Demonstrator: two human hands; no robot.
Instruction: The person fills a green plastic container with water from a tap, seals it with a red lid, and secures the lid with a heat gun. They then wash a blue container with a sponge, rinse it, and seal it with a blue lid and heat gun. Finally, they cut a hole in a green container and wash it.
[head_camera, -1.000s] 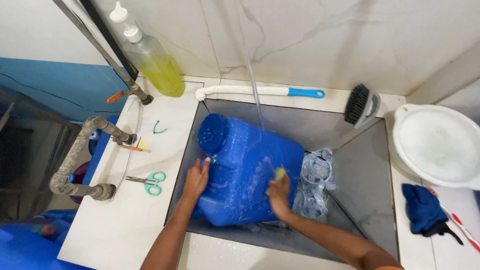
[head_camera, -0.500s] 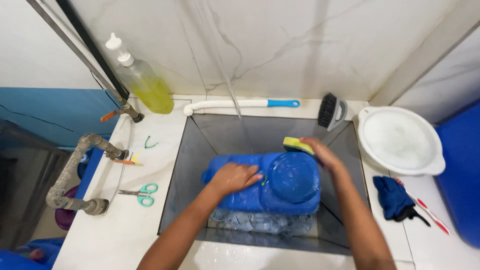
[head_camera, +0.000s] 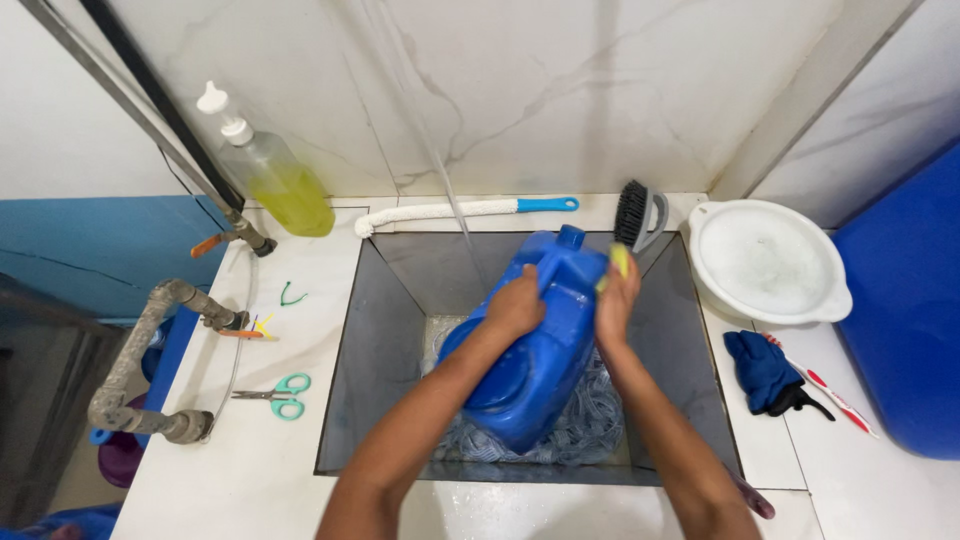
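The blue jerrycan (head_camera: 540, 340) and both forearms fill the sink's (head_camera: 385, 330) middle and right; open room stays along its left wall. On the far rim, a white brush (head_camera: 460, 209) and black scrubber (head_camera: 633, 214) block passage

likely a home wash area: a sunken sink (head_camera: 400, 290) in a white marbled surface (head_camera: 290, 340), exposed water pipes (head_camera: 130, 370), a soap bottle (head_camera: 275, 180), a scrub brush (head_camera: 635, 212) and a white basin (head_camera: 765, 260).

Blue jerrycan (head_camera: 540, 350) (tilted) in sink (head_camera: 395, 300)
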